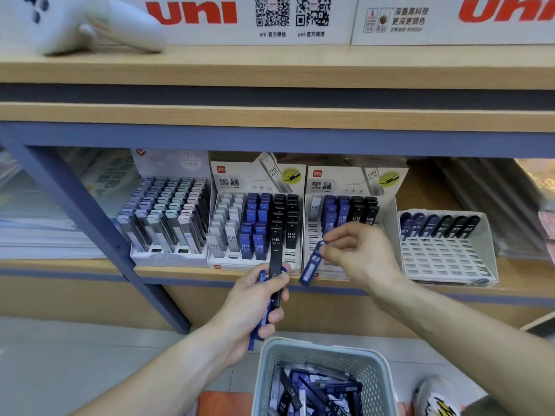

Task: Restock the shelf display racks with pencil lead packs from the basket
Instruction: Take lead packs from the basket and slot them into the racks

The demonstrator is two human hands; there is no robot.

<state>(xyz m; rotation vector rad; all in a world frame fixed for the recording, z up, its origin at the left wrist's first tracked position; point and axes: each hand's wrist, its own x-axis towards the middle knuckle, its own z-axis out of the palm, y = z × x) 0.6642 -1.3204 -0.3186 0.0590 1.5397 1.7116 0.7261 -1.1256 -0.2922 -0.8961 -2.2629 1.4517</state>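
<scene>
My left hand (255, 301) grips a bundle of lead packs, one black pack (275, 265) sticking up and blue ones beside it, just below the shelf edge. My right hand (357, 253) pinches a single blue lead pack (312, 264) in front of the second white display rack (387, 211), whose front rows stand open. The rack to its left (216, 256) is nearly full of white, blue and black packs. A grey perforated basket (324, 346) with several blue and black packs sits below my hands.
A third rack (444, 253) at the right holds one back row of packs. A pastel-capped rack (168, 217) stands at the left. A blue slanted shelf post (90, 220) runs down the left. Wooden shelf above carries white "uni" boxes (270, 16).
</scene>
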